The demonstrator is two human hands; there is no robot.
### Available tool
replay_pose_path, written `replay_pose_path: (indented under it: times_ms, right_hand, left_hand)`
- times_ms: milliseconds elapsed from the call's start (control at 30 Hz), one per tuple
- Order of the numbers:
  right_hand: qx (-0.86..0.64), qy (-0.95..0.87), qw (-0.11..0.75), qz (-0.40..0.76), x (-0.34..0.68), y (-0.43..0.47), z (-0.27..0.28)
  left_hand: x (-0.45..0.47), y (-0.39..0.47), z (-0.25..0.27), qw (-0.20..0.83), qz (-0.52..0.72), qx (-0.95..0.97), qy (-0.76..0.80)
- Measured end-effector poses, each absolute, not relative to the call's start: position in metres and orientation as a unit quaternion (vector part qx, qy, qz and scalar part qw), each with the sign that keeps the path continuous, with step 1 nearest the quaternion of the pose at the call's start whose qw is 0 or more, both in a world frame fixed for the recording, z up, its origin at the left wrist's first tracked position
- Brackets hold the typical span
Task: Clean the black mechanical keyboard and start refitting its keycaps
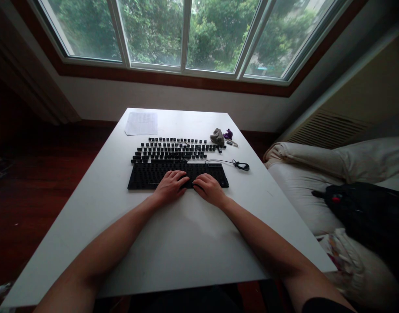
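A black keyboard [142, 176] lies flat on the white table, its keycaps apparently off. My left hand [171, 184] rests over the middle of its front edge, fingers stretched out across it and holding nothing. Just to the right, my right hand [210, 188] lies on the keyboard too, its fingers loosely bent and apart, also with nothing in them. The part of the keyboard under both hands is hidden. Directly behind it, loose black keycaps [163, 150] stand in several rows. The keyboard's cable [241, 165] ends in a tied bundle at the right.
At the table's [186, 243] back right lie a grey cloth [217, 137], a purple cloth [228, 134] and thin pen-like tools [232, 143]. Paper sheets [141, 123] lie back left. A couch [297, 187] with a black bag [365, 213] stands right; a window is ahead.
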State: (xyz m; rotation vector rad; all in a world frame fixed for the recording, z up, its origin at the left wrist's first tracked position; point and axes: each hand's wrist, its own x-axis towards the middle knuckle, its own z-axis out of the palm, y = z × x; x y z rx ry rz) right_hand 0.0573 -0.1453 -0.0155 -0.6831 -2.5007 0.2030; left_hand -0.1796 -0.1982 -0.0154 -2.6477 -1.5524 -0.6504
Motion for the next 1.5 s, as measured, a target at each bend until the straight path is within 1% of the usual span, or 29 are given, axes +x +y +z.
replay_pose_path:
  times_ms: [233, 367, 500, 767, 1100, 1200, 1333, 1500]
  right_hand:
    - [-0.275, -0.903, 0.308, 0.116, 0.042, -0.137, -0.006]
    - [-0.300, -0.897, 0.301, 0.123, 0.027, -0.111, 0.005]
    - [-0.344, -0.894, 0.265, 0.113, 0.010, -0.074, 0.011]
    - [-0.364, -0.917, 0.145, 0.080, -0.022, -0.030, 0.010]
    - [-0.379, -0.918, 0.092, 0.080, -0.029, -0.022, 0.006]
    - [-0.393, -0.911, 0.098, 0.082, -0.029, -0.022, 0.006]
    - [-0.420, -0.890, 0.142, 0.102, -0.022, -0.031, 0.009]
    - [-0.385, -0.874, 0.223, 0.193, 0.001, -0.056, 0.018]
  left_hand:
    - [-0.182, -0.198, -0.016, -0.001, -0.213, -0.844, -0.492]
    - [-0.182, -0.200, -0.014, 0.005, -0.214, -0.846, -0.489]
    - [-0.183, -0.200, -0.012, 0.015, -0.206, -0.850, -0.484]
    - [-0.188, -0.198, -0.011, 0.007, -0.199, -0.853, -0.482]
    - [-0.186, -0.199, -0.011, -0.003, -0.197, -0.853, -0.483]
    - [-0.187, -0.199, -0.009, -0.002, -0.197, -0.853, -0.483]
    - [-0.187, -0.200, -0.008, 0.001, -0.198, -0.853, -0.483]
    - [-0.187, -0.200, -0.010, -0.005, -0.202, -0.851, -0.484]
